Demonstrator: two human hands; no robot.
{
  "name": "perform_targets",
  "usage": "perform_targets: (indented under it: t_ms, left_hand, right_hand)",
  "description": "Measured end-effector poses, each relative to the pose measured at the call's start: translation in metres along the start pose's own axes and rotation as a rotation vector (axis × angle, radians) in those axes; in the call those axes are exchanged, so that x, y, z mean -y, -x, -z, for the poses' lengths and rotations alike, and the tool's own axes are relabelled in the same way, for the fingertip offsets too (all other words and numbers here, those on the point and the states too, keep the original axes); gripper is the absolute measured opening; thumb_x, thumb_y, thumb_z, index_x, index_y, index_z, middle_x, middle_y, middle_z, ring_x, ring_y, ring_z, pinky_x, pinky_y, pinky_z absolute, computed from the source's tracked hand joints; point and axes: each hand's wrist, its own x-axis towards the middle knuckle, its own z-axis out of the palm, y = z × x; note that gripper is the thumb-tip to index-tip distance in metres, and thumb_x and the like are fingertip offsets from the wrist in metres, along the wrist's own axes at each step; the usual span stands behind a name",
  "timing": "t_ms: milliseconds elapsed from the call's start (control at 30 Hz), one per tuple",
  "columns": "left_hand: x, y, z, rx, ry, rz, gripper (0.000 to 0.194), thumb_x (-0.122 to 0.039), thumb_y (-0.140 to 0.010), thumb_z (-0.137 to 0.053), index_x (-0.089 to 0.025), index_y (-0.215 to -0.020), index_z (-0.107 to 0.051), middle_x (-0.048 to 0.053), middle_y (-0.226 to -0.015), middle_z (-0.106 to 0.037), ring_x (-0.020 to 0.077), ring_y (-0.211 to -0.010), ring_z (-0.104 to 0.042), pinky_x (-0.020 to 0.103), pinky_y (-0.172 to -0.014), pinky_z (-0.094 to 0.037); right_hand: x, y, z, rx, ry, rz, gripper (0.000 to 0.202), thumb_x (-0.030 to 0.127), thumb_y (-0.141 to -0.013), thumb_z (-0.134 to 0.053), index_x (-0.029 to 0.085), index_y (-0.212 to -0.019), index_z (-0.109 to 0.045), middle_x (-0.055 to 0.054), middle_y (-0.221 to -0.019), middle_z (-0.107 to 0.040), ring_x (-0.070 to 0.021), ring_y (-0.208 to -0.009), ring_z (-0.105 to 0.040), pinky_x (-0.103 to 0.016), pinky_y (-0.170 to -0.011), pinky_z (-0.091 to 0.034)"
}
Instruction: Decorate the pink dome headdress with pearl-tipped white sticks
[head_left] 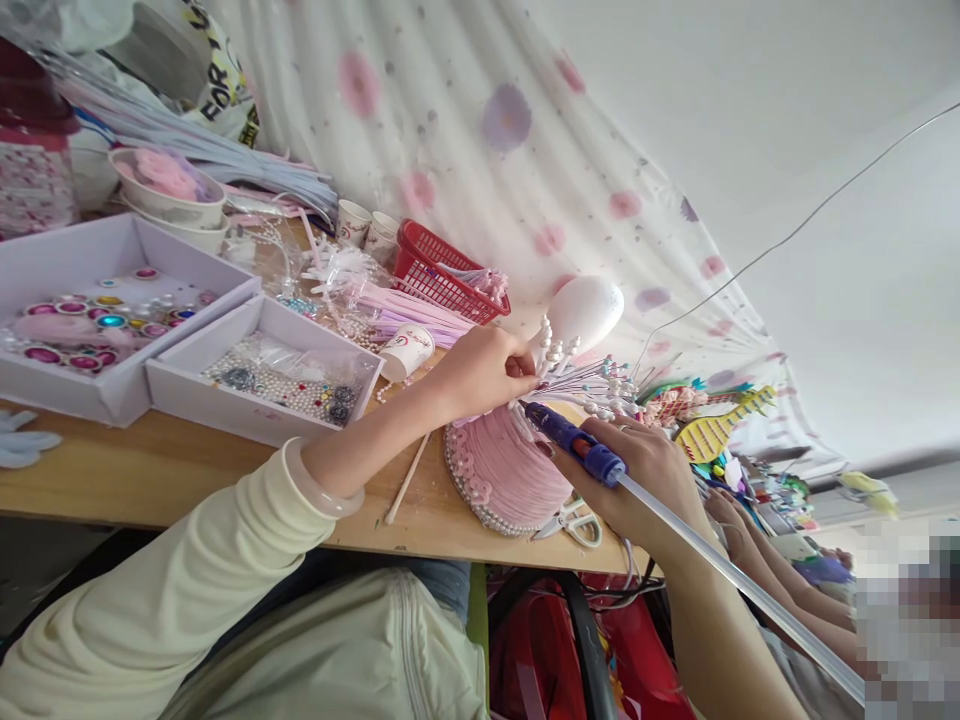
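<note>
On the bench (187, 470) stood a pink cake-shaped piece (517, 470). My right grip (637, 465) was closed around a blue glue gun (562, 433), tip near the piece's top; my left grip (491, 370) pinched tight beside bead-tipped stems (581, 384), on what I couldn't tell.

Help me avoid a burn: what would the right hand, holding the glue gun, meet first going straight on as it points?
Likely the left hand: the glue gun in the right hand aims that way. Depth is unclear; the pink round piece might come first.
</note>
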Motion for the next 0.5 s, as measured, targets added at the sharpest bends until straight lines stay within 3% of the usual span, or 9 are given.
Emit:
perform_targets:
  t_ms: [267,500]
  left_hand:
    - [0.004,0.000,-0.001,0.001,0.025,-0.017,0.006,-0.018,-0.075,-0.069,-0.014,-0.075,-0.074,0.003,-0.073,-0.072,0.0143,-0.067,-0.062,0.027,-0.067,-0.046]
    - [0.006,0.000,-0.003,-0.015,0.017,-0.006,0.007,-0.020,-0.075,-0.068,-0.015,-0.077,-0.073,0.003,-0.077,-0.072,0.0148,-0.070,-0.062,0.027,-0.065,-0.046]
  right_hand:
    - [-0.001,0.011,0.001,-0.102,-0.095,-0.010,0.033,0.044,-0.085,-0.062,0.020,-0.064,-0.054,0.000,-0.056,-0.048,-0.0146,-0.054,-0.051,-0.027,-0.052,-0.034]
    - [-0.020,0.049,0.005,-0.281,-0.291,0.321,0.013,0.027,-0.080,-0.068,0.019,-0.087,-0.060,-0.002,-0.068,-0.063,-0.0162,-0.061,-0.057,-0.029,-0.058,-0.047]
